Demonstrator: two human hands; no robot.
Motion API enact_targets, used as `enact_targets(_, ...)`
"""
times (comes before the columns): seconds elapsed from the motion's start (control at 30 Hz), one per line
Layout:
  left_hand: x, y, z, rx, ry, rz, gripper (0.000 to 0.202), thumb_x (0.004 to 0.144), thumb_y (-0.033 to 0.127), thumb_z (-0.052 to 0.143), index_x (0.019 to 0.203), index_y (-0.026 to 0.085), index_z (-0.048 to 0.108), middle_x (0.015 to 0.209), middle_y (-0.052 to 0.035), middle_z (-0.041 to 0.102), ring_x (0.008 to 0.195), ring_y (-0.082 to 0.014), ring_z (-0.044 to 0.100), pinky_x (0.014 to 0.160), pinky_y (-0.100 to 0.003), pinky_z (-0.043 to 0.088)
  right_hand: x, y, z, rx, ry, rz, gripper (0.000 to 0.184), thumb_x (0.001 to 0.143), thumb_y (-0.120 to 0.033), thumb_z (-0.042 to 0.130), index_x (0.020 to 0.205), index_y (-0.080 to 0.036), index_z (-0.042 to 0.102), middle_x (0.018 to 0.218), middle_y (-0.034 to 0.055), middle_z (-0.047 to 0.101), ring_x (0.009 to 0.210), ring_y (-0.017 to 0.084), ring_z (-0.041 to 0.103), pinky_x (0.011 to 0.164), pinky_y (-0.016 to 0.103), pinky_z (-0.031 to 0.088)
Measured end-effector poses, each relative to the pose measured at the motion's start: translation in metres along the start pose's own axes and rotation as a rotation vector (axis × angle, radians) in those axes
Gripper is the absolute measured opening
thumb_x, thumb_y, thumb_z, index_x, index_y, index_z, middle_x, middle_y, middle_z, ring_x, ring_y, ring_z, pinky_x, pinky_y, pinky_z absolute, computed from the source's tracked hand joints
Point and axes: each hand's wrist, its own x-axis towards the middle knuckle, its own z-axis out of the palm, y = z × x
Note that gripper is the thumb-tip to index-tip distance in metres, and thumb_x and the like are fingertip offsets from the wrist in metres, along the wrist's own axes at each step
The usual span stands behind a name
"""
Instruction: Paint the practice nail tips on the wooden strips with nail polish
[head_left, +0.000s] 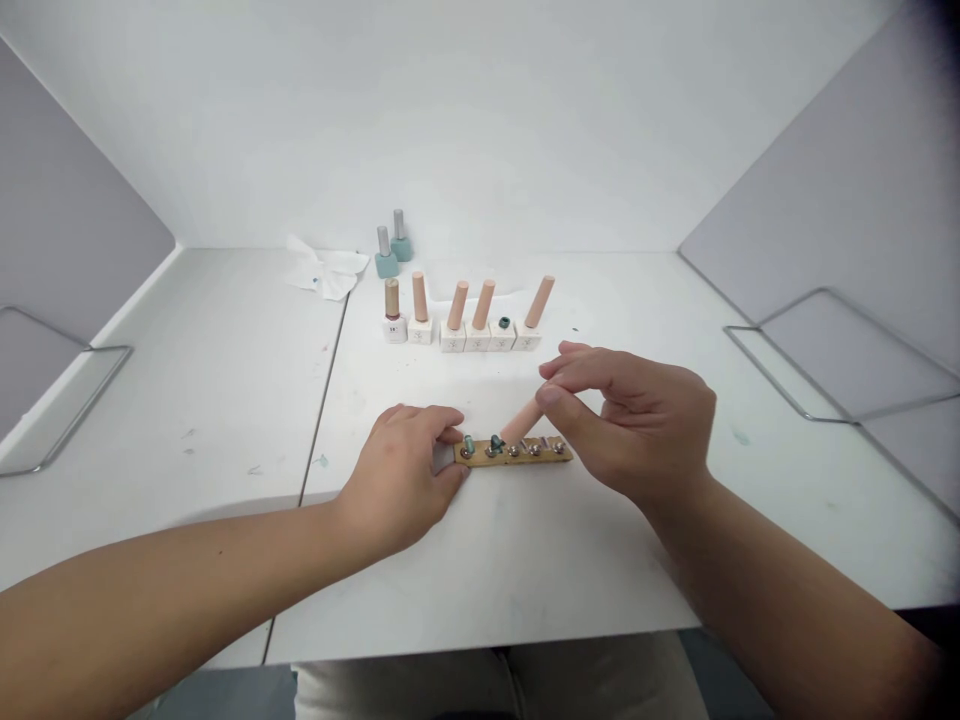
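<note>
The left hand (pixel 397 480) is closed on a brown strip (pixel 517 455) with metal screws (pixel 534 449); the right hand (pixel 630 425) pinches a smooth peach cylinder (pixel 523 420) above white table (pixel 600 560).

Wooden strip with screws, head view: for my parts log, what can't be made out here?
Head view:
- Smooth peach cylinder: upper end hidden by the right hand.
- Tan wooden strip: underside hidden by the strip itself.
- Small metal screws: too small to identify their type.
- White bottle label: too small to read fully.

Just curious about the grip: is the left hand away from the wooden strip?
No, the left hand clasps the end of the wooden strip with its fingers.
</note>
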Motion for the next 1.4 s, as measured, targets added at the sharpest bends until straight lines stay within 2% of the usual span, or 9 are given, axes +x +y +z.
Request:
enact_targets(0.53,-0.0005,0.0008,-0.001,-0.002,-0.019,-0.03,0.037,0.074,0.018,0.064,0.111,0.021,0.055,0.098,-0.0015,0.069,0.096,-0.0229,0.059,0.086,-0.043,0.05,0.0003,0.0017,-0.0025,0.019,0.007,0.025,0.022,0.07,-0.005,0.065,0.063,-0.025,0.061,0.06,-0.0065,0.063,0.065,0.014,0.064,0.084,0.041,0.057)
enact_targets(0.77,0.0001,0.0022,-0.0021,0.004,-0.018,-0.028,0.036,0.074,0.018,0.064,0.11,0.021,0.056,0.097,-0.0016,0.069,0.095,-0.0232,0.06,0.086,-0.043,0.05,0.0004,0.0025,0.0003,-0.073,0.029,0.048,0.019,0.072,-0.008,0.067,0.066,-0.026,0.062,0.061,-0.0066,0.066,0.067,0.014,0.065,0.073,0.035,0.058)
enact_targets(1.1,-0.001,-0.0009,0.0,0.001,-0.013,-0.025,0.036,0.075,0.019,0.063,0.11,0.022,0.055,0.098,-0.0012,0.069,0.098,-0.0233,0.059,0.086,-0.043,0.05,0.0007,0.0022,0.0016,0.014,0.024,0.057,0.021,0.074,-0.005,0.065,0.079,-0.026,0.062,0.063,-0.0074,0.069,0.066,0.013,0.065,0.092,0.042,0.054)
enact_targets(1.27,-0.0004,0.0004,-0.0014,0.003,-0.01,-0.025,0.036,0.074,0.019,0.064,0.11,0.022,0.055,0.097,-0.0009,0.069,0.098,-0.0234,0.059,0.087,-0.043,0.05,0.0005,0.0035,0.0006,-0.013,0.022,-0.015,0.021,0.072,-0.007,0.066,0.075,-0.027,0.063,0.061,-0.0074,0.068,0.067,0.014,0.065,0.086,0.04,0.056)
enact_targets(1.4,-0.0008,0.0009,-0.0015,0.006,-0.011,-0.02,0.036,0.075,0.018,0.063,0.11,0.022,0.055,0.098,-0.0013,0.069,0.098,-0.0236,0.06,0.087,-0.043,0.05,-0.0005,0.0049,-0.0004,-0.001,0.011,-0.005,0.02,0.072,-0.008,0.066,0.073,-0.027,0.062,0.061,-0.0068,0.066,0.068,0.015,0.066,0.082,0.041,0.057)
